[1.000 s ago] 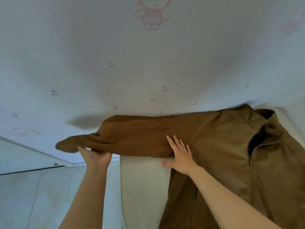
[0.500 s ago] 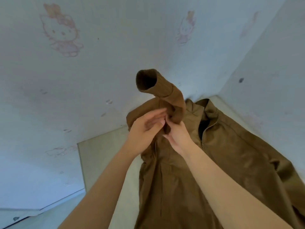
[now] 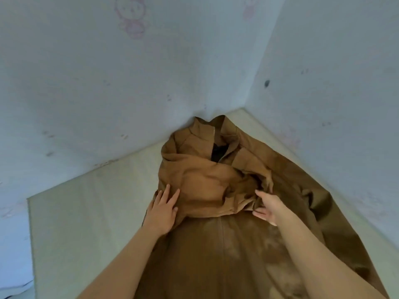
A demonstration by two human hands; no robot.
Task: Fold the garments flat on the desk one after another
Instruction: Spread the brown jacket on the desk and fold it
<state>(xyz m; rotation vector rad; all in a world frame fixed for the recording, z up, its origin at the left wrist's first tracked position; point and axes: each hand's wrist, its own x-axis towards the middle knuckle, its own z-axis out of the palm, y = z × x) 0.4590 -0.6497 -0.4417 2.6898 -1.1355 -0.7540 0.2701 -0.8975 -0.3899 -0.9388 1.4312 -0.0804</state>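
A brown zip-up jacket [image 3: 226, 244] lies on the pale desk [image 3: 86, 223], its collar pushed into the corner where two walls meet. Its left sleeve [image 3: 207, 188] is folded across the chest in a loose, wrinkled band. My left hand [image 3: 163, 210] lies flat with straight fingers on the jacket's left edge, at the sleeve's fold. My right hand [image 3: 266, 207] is at the sleeve's crumpled cuff end, fingers spread and touching the cloth. The jacket's right side and right sleeve spread out towards the right wall.
Pale blue walls [image 3: 108, 93] with faint pink cartoon prints close off the desk at the back and right. The desk's left edge [image 3: 29, 223] drops off to the floor. Bare desk surface lies to the left of the jacket.
The sleeve, held up in the air by both hands half a second ago, now lies across the jacket's chest. Both hands have let go and moved apart to its two ends.
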